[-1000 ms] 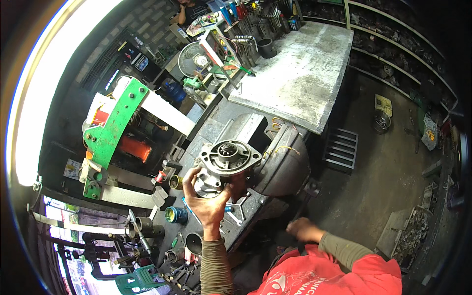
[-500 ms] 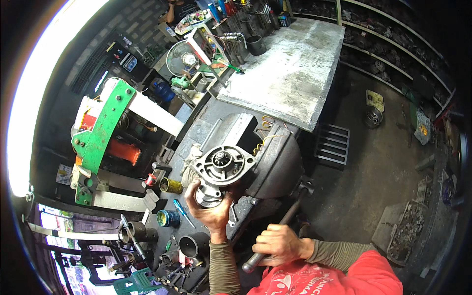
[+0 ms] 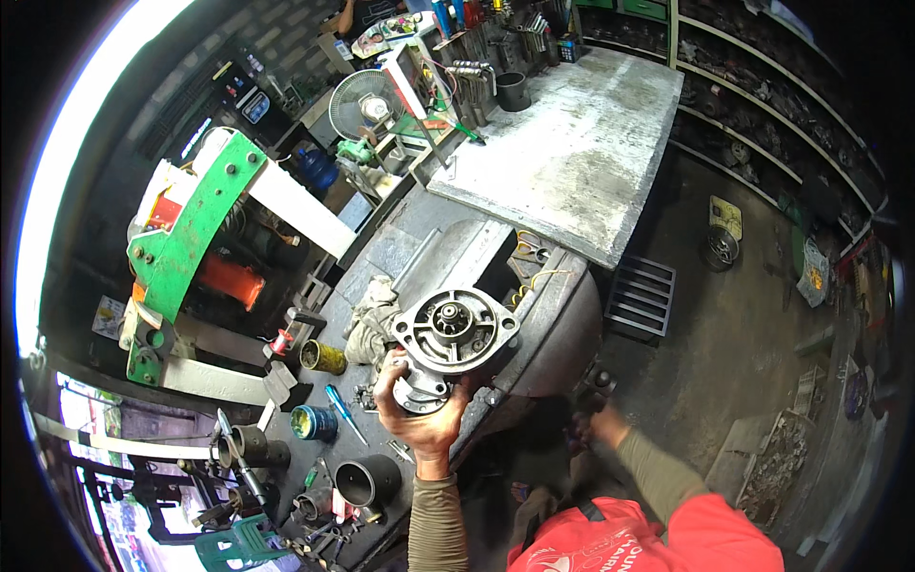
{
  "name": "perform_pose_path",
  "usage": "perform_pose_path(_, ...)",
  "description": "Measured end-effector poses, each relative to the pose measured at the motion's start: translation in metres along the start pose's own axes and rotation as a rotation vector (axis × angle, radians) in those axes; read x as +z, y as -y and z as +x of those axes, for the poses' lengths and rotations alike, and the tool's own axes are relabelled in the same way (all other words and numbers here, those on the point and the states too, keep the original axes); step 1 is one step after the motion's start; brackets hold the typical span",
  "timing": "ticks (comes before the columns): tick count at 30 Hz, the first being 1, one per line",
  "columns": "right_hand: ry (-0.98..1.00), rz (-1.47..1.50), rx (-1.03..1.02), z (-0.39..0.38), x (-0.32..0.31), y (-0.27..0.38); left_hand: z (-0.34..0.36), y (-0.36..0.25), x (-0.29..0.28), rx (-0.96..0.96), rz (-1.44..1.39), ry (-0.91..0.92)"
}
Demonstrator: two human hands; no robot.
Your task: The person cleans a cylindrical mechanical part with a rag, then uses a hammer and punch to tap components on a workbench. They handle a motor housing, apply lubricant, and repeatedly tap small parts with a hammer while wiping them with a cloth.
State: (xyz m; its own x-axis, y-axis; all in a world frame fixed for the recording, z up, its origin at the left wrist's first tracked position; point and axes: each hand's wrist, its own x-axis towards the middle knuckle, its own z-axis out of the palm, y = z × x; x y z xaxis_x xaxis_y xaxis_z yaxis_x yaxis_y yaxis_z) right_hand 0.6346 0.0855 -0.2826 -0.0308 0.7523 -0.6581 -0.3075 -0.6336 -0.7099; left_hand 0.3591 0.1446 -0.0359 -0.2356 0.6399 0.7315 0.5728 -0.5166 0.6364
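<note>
My left hand (image 3: 426,419) grips a silver metal starter motor (image 3: 456,329) from its near side, thumb and fingers wrapped round the lower housing. A small toothed pinion sits in the middle of its round, open-ribbed face, which points up. The starter motor stands over the large grey bench vise (image 3: 558,319); whether the jaws touch it is hidden. My right hand (image 3: 599,429) is low at the right, beside the vise's screw end (image 3: 598,379). Motion smears its fingers, and I cannot make out whether it holds the vise handle.
A crumpled rag (image 3: 374,324), a yellow tin (image 3: 324,357), a blue jar (image 3: 315,422), a blue screwdriver (image 3: 345,414) and a dark metal cylinder (image 3: 368,480) lie left on the bench. A pale metal-topped table (image 3: 572,143) stands beyond. A slatted metal rack (image 3: 643,294) is at right.
My right hand has swung from the raised end of the vise handle down and away to the right. My left hand stays on the starter motor. The view has shifted slightly.
</note>
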Motion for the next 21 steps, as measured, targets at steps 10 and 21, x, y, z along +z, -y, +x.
perform_pose_path(10,-0.033,-0.71,-0.958,-0.113,-0.033,0.217,-0.002,0.003,0.005,-0.019,-0.06,-0.035)
perform_pose_path(21,0.564,-0.139,0.398,-0.037,0.016,-0.04,-0.003,0.006,0.006,0.026,-0.009,-0.016)
